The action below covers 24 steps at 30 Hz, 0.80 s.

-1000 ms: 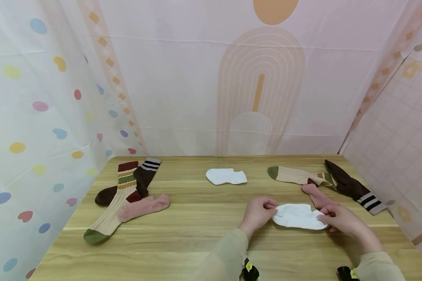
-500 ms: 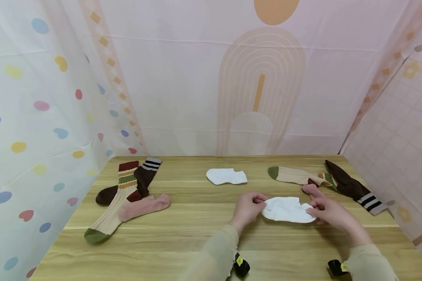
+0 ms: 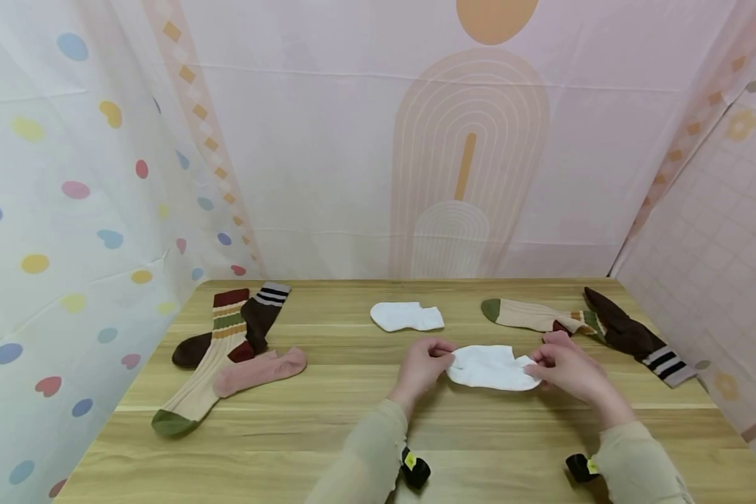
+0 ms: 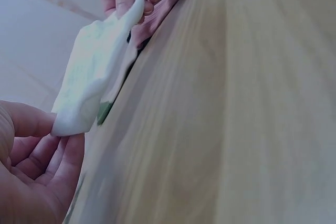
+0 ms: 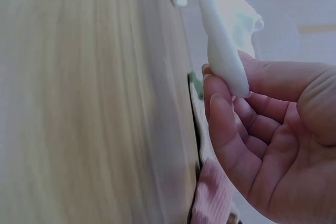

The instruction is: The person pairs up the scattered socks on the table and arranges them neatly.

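Observation:
A short white ankle sock (image 3: pixel 493 367) is stretched flat between my two hands, held above the wooden table. My left hand (image 3: pixel 424 369) pinches its toe end between thumb and fingers, seen close in the left wrist view. At the other end my right hand (image 3: pixel 569 373) pinches the heel and cuff side; in the right wrist view the white fabric (image 5: pixel 226 59) hangs between thumb and fingertips. Behind it a second white ankle sock (image 3: pixel 407 316) lies flat near the table's back edge. A pink sock (image 3: pixel 557 339) lies partly hidden behind my right hand.
At the left lie a cream striped sock (image 3: pixel 201 378), a dark brown sock (image 3: pixel 261 315) and a pink sock (image 3: pixel 261 372), overlapping. Another cream sock (image 3: pixel 523 313) and brown sock (image 3: pixel 624 329) lie at the back right. Patterned curtains (image 3: pixel 315 140) surround the wooden table (image 3: pixel 258 448).
Both hands have moved left and slightly farther from me, carrying the white ankle sock with them. The socks lying on the table have stayed in place.

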Each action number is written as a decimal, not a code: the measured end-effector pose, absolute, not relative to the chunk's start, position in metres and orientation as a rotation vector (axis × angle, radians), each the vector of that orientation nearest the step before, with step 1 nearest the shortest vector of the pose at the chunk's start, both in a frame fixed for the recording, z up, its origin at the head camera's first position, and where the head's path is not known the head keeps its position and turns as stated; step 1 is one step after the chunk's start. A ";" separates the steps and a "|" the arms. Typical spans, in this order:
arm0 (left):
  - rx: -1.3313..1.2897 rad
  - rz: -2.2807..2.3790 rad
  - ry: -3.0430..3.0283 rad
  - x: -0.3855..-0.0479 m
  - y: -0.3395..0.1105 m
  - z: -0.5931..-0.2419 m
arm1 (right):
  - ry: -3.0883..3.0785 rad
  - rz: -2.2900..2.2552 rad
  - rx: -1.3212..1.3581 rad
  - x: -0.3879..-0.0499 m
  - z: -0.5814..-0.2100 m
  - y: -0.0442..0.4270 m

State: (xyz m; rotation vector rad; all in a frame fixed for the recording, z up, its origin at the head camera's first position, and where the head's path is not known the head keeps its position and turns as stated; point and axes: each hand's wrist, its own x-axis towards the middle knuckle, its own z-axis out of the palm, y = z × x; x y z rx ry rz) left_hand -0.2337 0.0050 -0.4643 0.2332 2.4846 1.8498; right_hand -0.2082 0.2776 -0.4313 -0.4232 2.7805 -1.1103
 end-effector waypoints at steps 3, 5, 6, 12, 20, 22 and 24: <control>0.225 1.856 2.489 -0.236 -0.002 -0.462 | 2.734 -1.145 -0.441 -0.213 -0.431 0.270; 0.232 1.858 2.510 -0.239 -0.007 -0.461 | 2.702 -1.160 -0.450 -0.216 -0.430 0.265; 0.231 1.861 2.518 -0.240 -0.010 -0.461 | 2.693 -1.162 -0.451 -0.218 -0.429 0.262; 0.190 1.944 2.501 -0.248 -0.025 -0.461 | 2.627 -1.216 -0.427 -0.227 -0.429 0.246; 0.159 1.941 2.562 -0.258 -0.043 -0.459 | 2.593 -1.255 -0.429 -0.238 -0.431 0.227; 0.142 1.916 2.586 -0.260 -0.047 -0.459 | 2.599 -1.261 -0.440 -0.242 -0.432 0.223; 0.120 1.895 2.610 -0.262 -0.051 -0.459 | 2.605 -1.269 -0.446 -0.246 -0.433 0.219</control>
